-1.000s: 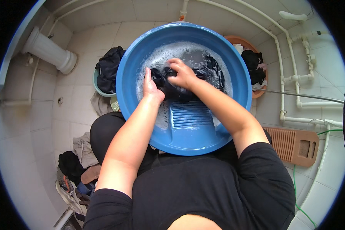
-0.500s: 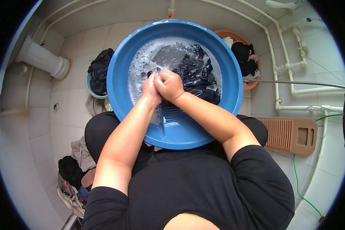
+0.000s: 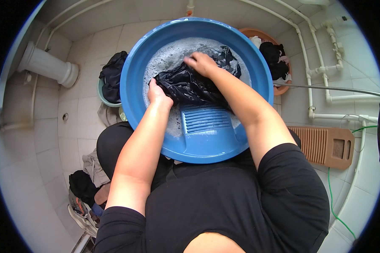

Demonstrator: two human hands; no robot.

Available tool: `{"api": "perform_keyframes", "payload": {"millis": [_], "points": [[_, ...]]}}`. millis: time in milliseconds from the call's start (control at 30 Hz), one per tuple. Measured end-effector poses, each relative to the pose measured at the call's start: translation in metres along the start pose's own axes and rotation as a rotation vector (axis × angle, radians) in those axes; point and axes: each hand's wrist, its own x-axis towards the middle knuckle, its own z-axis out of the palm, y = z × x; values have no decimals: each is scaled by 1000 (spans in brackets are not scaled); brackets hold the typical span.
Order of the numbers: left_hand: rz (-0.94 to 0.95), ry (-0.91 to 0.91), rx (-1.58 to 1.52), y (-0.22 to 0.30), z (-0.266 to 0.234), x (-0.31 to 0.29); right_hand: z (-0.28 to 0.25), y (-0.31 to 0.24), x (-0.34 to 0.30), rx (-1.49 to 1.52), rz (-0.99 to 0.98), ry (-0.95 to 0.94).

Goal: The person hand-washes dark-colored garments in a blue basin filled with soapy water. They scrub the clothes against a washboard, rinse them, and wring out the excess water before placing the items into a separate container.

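Soapy water fills a big blue tub (image 3: pixel 133 90) between my knees, and a wet black garment (image 3: pixel 190 86) is partly bunched up in it. My left hand (image 3: pixel 159 93) grips the garment's left edge, thumb on top, at the left of the suds. Over the garment's far edge is my right hand (image 3: pixel 202 64); its fingertips are smeared by motion, so I cannot make out their hold. Below the cloth, the tub's built-in ribbed washboard (image 3: pixel 207 120) shows bare. More dark cloth (image 3: pixel 230 61) lies in the foam at the far right.
Left of the tub stands a pale green basin (image 3: pixel 101 93) of dark clothes. An orange basin (image 3: pixel 286 86) of mixed laundry is behind right. A brown washboard (image 3: pixel 325 145) lies at right, near white pipes (image 3: pixel 308 80). Clothes and shoes (image 3: pixel 82 206) are heaped at lower left.
My hands were closed together at the tub's left; now they are apart, the right one farther back and to the right. The black garment is spread between them, uncovering the ribbed board.
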Motion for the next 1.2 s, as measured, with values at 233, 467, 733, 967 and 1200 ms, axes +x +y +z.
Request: {"api": "perform_keyframes", "payload": {"millis": [233, 467, 733, 967, 1200], "points": [[199, -7, 77, -12, -12, 28, -4, -4, -16, -360, 84, 105], [-98, -574, 62, -3, -34, 47, -2, -120, -96, 538, -598, 236], [-207, -394, 231, -26, 0, -19, 13, -80, -84, 482, -91, 388], [-140, -456, 376, -19, -36, 33, 9, -121, -119, 353, -418, 270], [-151, -358, -18, -8, -1, -7, -1, -35, -10, 31, 43, 146]]}}
